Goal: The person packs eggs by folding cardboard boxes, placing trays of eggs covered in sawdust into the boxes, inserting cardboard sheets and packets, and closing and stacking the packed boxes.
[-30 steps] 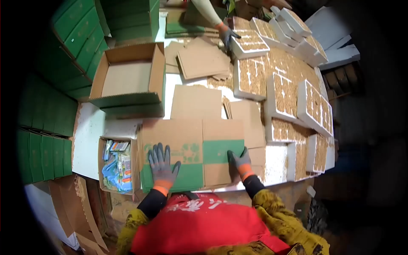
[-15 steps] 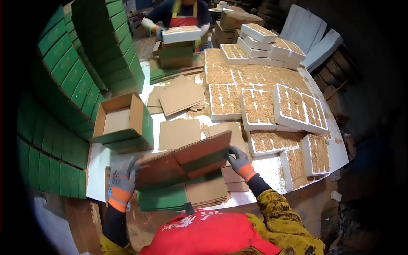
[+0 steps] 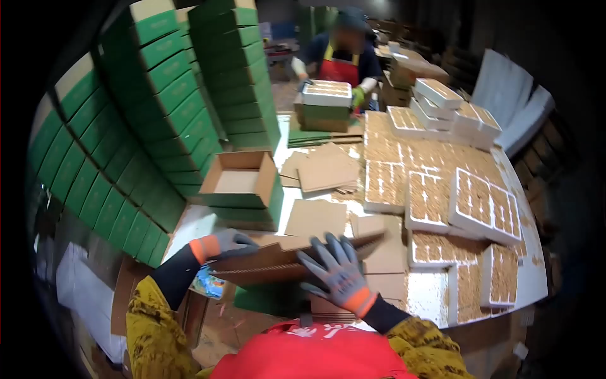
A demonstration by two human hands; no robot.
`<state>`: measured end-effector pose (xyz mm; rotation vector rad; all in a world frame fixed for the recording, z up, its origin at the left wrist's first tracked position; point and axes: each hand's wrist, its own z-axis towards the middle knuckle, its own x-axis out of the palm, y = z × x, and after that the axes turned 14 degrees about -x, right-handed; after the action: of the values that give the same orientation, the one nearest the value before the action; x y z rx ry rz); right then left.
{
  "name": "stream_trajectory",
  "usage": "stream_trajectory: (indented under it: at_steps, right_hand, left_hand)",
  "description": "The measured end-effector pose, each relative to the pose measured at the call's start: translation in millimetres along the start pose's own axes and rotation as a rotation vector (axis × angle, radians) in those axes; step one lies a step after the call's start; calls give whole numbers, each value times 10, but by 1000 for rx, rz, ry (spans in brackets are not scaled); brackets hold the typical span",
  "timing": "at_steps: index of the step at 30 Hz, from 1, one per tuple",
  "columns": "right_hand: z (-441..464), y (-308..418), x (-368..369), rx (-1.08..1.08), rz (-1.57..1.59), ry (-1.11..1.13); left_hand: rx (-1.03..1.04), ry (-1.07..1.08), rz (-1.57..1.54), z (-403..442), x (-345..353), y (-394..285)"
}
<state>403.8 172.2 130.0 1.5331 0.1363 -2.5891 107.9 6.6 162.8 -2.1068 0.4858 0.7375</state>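
A flattened cardboard box (image 3: pixel 268 265) is tilted up in front of me, its brown side showing. At its upper left end, my left hand (image 3: pixel 230 245) in a grey and orange glove is closed on the edge. My right hand (image 3: pixel 338 271), gloved the same way, lies against the box right of its middle with fingers spread over the top edge. Beneath are green flattened cardboard (image 3: pixel 271 302) and brown sheets. An open green box (image 3: pixel 246 208) with brown inner walls stands beyond my left hand.
Tall stacks of green boxes (image 3: pixel 170 82) line the left side. White foam trays (image 3: pixel 429 199) with a tan crumbly filling cover the table's right. Loose cardboard sheets (image 3: pixel 325 167) lie mid-table. Across the table, a co-worker (image 3: pixel 338 57) holds a white tray (image 3: pixel 327 93) over a green box.
The cardboard has tipped from nearly upright towards flatter. My right hand has moved from its right end onto its face, fingers spreading. The view has swung left; the co-worker's tray sits lower on the box.
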Motion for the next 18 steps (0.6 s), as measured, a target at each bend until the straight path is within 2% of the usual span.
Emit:
stream_trajectory:
  at_steps: [2, 6, 7, 9, 11, 12, 13, 15, 16, 17, 18]
  right_hand:
    - [-162, 220, 94, 20, 26, -114]
    - [-313, 383, -139, 149, 223, -312]
    - [-374, 393, -190, 225, 415, -371]
    - [-477, 336, -307, 122, 602, -177]
    - [-375, 588, -355, 47, 593, 100]
    - [-244, 672, -297, 48, 579, 104]
    - [-50, 666, -246, -7, 655, 91]
    - [221, 568, 114, 183, 1235, 100]
    - [224, 480, 403, 317, 1192, 77]
    - [165, 416, 663, 450, 1146, 52]
    - [84, 414, 818, 324, 800, -32]
  left_hand:
    - [82, -42, -219, 10, 90, -12]
    - [139, -637, -149, -450, 83, -126]
    - [67, -651, -140, -489, 120, -36]
    - [-70, -665, -117, -487, 255, 135]
    - [-29, -647, -109, -253, 657, 281]
    - [113, -520, -97, -182, 786, 250]
    - [215, -481, 122, 24, 987, 293]
    - [223, -21, 374, 347, 1104, 542]
    - [270, 229, 139, 755, 1073, 922]
    - [70, 406, -295, 631, 823, 851]
    - [-142, 509, -751, 500, 569, 772]
